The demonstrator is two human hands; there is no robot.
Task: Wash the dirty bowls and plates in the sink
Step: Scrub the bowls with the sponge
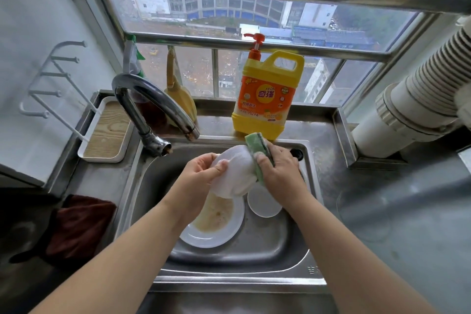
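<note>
1. Head view: the left hand point(201, 173) gripped a white bowl point(234, 173) by its left side, thumb curled over the outer wall, holding it above the steel sink point(267, 245) with its underside turned up toward the camera.
2. The right hand point(277, 168) clasped a green sponge point(257, 153), fingers wrapped round it, and pressed it against the right side of the bowl; a little foam showed on the sponge and the bowl.
3. Below the bowl, a white plate point(216, 224) lay in the sink basin, smeared with brownish food residue and partly hidden by the bowl and the left wrist.
4. Just right of that plate, a smaller white dish point(265, 205) sat on the sink floor, its upper edge hidden behind the right hand.
5. A curved chrome faucet point(150, 107) rose from the sink's back-left corner, its spout ending above the basin, left of the bowl.
6. A yellow detergent bottle point(267, 94) with an orange pump stood on the steel surface point(328, 160) behind the sink, just beyond the sponge.
7. A white tray point(104, 130) with a wood-grain base rested left of the faucet, and a dark red cloth point(79, 227) lay on the surface to the sink's left.
</note>
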